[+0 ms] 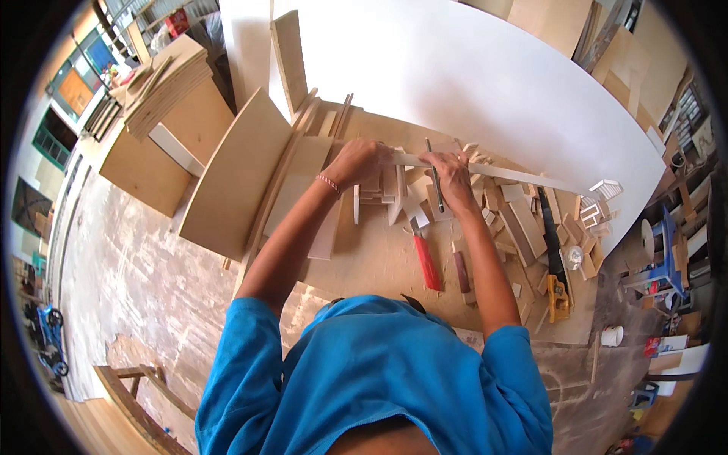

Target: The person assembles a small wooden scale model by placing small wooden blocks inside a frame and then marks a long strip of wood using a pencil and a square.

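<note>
A long pale wooden strip [523, 178] runs from my left hand out to the right over the workbench. My left hand [362, 161] is closed around its left end, with the fingers mostly hidden. Bent fingers of my right hand [453, 176] pinch a slim dark pencil [437, 186], which slants downward, and rest against the strip. Under the hands lie small pale wood blocks and offcuts [417, 186]. Nearer to me, a red-handled tool [427, 262] lies beside a short dark brown stick [461, 269].
A hand saw with a yellow handle [559, 298] lies at the bench's right among offcuts. A large white panel [455, 68] stands behind the bench. At left, a curved plywood panel [235, 174] leans upright near a plywood cabinet [148, 167]. A white bucket [612, 336] stands on the floor.
</note>
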`<state>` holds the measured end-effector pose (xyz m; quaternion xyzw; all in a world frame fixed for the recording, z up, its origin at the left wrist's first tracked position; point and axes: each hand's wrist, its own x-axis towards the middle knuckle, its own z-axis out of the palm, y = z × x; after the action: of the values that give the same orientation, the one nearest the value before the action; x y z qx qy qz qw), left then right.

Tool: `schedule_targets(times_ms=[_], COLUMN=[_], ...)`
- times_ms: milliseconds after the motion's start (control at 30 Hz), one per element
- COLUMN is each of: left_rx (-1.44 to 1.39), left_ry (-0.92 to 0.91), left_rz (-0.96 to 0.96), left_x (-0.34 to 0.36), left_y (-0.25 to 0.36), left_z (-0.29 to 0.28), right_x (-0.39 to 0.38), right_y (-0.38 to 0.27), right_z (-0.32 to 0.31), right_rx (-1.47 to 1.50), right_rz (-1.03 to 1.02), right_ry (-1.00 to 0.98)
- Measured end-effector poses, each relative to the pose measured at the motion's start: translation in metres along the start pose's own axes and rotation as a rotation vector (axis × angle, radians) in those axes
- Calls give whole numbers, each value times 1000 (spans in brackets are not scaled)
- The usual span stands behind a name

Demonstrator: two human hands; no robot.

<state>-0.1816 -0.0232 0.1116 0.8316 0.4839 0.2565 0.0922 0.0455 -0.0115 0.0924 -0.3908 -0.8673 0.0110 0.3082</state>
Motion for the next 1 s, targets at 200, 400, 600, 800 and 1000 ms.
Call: schedule_targets(times_ms=[200, 400, 600, 800, 1000], left_rx=[-108, -180, -938, -1395, -1718], left_ry=[24, 715, 548, 61, 59], left_rz=[48, -124, -283, -205, -184], left_x=[-3, -21, -42, -43, -52], left_y=[15, 43, 73, 129, 163], left_z=[-19, -33, -21, -7, -4], right_x=[1, -5, -15, -18, -41], right_y=[1, -16, -55, -109, -144], right_z=[-16, -58, -104, -138, -135], right_rx=[109, 98, 169, 178, -104], right_rz=[-10, 18, 267, 437, 330], right_ry=[96, 185, 213, 184, 315])
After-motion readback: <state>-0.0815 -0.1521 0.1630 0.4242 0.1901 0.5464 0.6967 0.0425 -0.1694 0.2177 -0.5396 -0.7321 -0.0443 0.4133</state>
